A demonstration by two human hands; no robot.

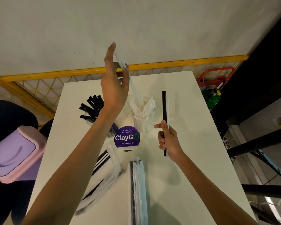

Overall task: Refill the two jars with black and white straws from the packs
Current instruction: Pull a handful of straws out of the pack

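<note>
Two hands are up over the table [193, 143]. L hand [114, 88] is raised, fingers mostly straight, thumb pinching white straws [133, 85]. Their lower ends dip into the clear jar [143, 117] just right of L wrist. R hand [168, 140], right of that jar, has fingers curled round a black straw [164, 108] & a thin white straw [168, 111], both upright. Left of L forearm sits the black-straw jar [89, 122]. One pack [102, 176] lies under L forearm, the other pack [138, 184] btw. the forearms.

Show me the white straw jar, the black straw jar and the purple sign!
white straw jar [143, 123]: head view, clear glass wall.
black straw jar [89, 122]: head view, left glass edge.
purple sign [127, 138]: head view, round face.
</note>
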